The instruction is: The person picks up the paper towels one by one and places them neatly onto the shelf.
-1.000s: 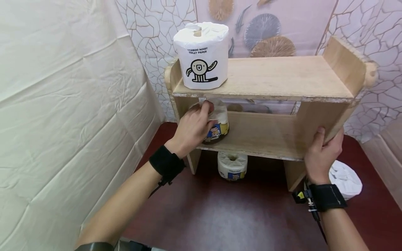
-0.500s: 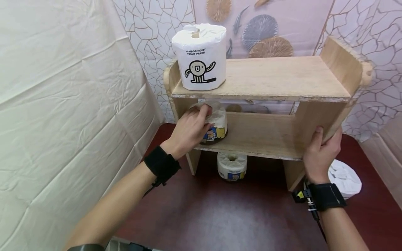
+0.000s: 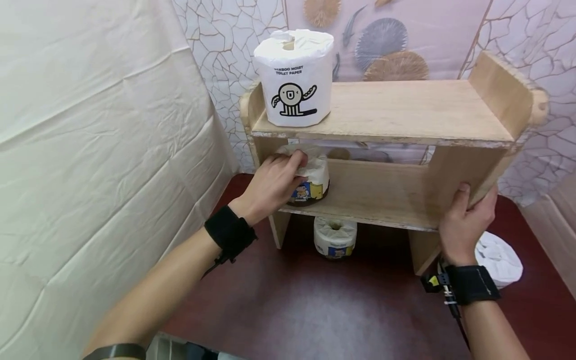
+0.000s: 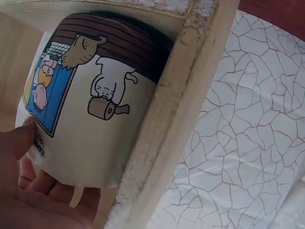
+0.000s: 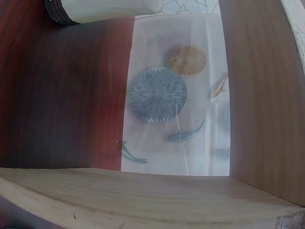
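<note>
On the left of the middle shelf sits a toilet paper roll (image 3: 315, 175) in a printed wrapper with cartoon figures and a dark lower band. My left hand (image 3: 276, 182) holds it by the upper part. In the left wrist view, the thumb rests on the wrapper's front (image 4: 90, 129) and the fingers bend along the roll's top end. My right hand (image 3: 465, 225) grips the right side panel of the wooden shelf (image 3: 477, 170), thumb on the inner face and fingers around the outside. No part of that hand appears in the right wrist view.
A white-wrapped toilet paper roll (image 3: 294, 80) stands on the top shelf's left end. Below, another printed roll (image 3: 335, 237) is on the dark red table (image 3: 324, 300). A white roll (image 3: 499, 260) lies behind my right wrist. A pale cloth wall (image 3: 112, 150) borders the left side.
My left wrist has shifted slightly left while the hand stays on the roll. The right hand keeps its hold on the panel. The head view has shifted slightly.
</note>
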A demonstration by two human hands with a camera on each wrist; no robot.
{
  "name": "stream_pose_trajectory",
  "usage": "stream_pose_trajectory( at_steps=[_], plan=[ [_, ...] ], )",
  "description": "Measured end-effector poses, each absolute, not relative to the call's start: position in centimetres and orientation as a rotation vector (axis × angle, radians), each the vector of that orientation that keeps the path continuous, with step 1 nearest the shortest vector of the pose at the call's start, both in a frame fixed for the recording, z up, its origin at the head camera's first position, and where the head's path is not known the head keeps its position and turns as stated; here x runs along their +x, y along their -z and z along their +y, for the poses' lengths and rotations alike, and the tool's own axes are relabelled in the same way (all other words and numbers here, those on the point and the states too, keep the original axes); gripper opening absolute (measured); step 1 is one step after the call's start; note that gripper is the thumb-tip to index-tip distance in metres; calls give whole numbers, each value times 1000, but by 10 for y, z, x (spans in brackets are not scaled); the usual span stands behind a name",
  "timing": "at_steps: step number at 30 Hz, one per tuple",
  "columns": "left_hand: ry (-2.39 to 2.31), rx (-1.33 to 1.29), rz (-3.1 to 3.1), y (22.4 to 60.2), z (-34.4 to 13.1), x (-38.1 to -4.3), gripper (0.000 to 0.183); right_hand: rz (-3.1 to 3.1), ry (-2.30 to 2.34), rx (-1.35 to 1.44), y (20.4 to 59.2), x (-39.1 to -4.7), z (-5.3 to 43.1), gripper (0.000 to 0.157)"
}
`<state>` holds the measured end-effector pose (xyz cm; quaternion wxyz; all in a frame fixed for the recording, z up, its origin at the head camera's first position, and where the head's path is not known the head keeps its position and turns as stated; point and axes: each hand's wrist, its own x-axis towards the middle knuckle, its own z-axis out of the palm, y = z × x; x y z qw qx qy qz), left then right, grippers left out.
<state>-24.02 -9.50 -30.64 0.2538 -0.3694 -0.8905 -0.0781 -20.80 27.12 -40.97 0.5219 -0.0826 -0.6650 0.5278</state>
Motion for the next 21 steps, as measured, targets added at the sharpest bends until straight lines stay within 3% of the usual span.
stream_pose_trajectory(
  at_steps=[7,21],
  plan=[
    [198,-1037,-2412,304,-98,-242,28,-1581,-1260,-174,398,-199,261,39],
    [127,-1070,-2414,306,-109,-242,28,-1614,-1203,-135,413,-209,276,38]
  ],
)
